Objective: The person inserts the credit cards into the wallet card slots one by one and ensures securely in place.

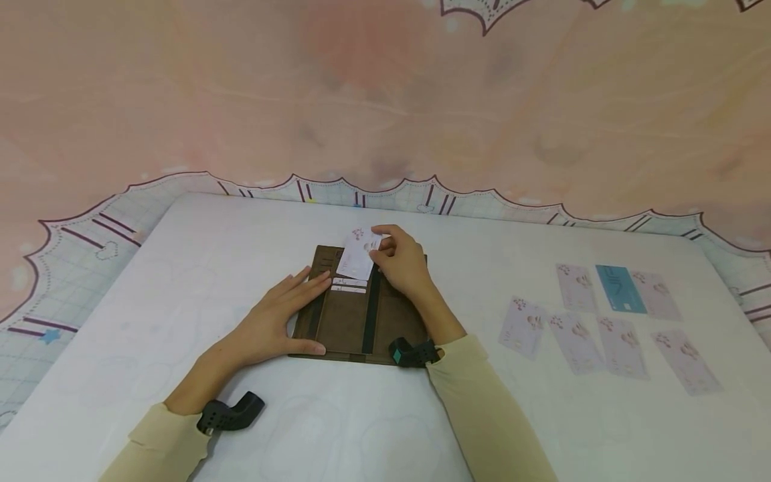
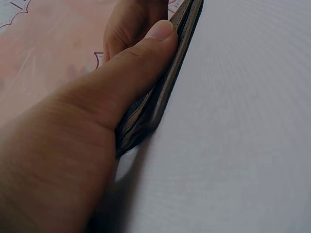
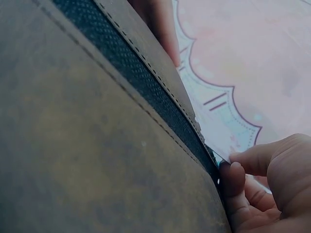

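A brown wallet (image 1: 349, 321) lies open on the white table (image 1: 241, 268), with two pale cards tucked in its slots. My left hand (image 1: 280, 321) rests flat on the wallet's left half, fingers straight and thumb along its near edge (image 2: 160, 97). My right hand (image 1: 400, 261) pinches a pale flowered card (image 1: 359, 254) over the wallet's upper slots. In the right wrist view the wallet's brown leather (image 3: 87, 145) fills the picture and my fingertips (image 3: 231, 177) hold the card's thin edge beside it.
Several pale flowered cards (image 1: 578, 328) and one blue card (image 1: 620, 289) lie spread on the table to the right. A pink cloth with a scalloped, checked border (image 1: 385, 100) hangs behind the table.
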{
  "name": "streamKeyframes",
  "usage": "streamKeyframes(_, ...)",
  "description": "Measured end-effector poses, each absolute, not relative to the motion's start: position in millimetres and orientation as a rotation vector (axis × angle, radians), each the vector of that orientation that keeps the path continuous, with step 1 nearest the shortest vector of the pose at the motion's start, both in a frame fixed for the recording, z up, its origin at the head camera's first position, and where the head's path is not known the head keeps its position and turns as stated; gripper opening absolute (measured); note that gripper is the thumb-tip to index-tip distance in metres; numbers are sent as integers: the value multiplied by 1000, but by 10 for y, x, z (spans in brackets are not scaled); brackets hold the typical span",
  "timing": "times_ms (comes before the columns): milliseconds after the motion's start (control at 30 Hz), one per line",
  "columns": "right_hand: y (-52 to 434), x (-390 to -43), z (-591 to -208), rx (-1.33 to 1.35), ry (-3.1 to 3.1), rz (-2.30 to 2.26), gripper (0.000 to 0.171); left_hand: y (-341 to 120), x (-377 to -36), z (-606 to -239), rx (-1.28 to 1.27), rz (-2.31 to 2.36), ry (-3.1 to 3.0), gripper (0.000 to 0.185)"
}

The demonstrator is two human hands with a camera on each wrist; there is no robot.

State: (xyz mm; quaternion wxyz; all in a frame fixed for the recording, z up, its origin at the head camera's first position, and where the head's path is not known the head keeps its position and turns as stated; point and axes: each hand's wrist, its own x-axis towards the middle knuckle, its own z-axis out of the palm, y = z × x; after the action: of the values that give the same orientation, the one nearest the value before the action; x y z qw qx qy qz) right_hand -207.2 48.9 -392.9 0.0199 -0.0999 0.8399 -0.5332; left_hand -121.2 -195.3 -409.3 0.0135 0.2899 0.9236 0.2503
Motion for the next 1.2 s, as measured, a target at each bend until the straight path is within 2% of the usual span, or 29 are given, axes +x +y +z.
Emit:
streamKeyframes(600,494,-2056,-3908,-394,2614,-1567,36,-1955,-1220,-4087,974,774,2899,103)
streamKeyframes(1200,488,-2071,-3935,-525,2635,-1440,37,-1951,-1211,-4060,933,762,2881,103)
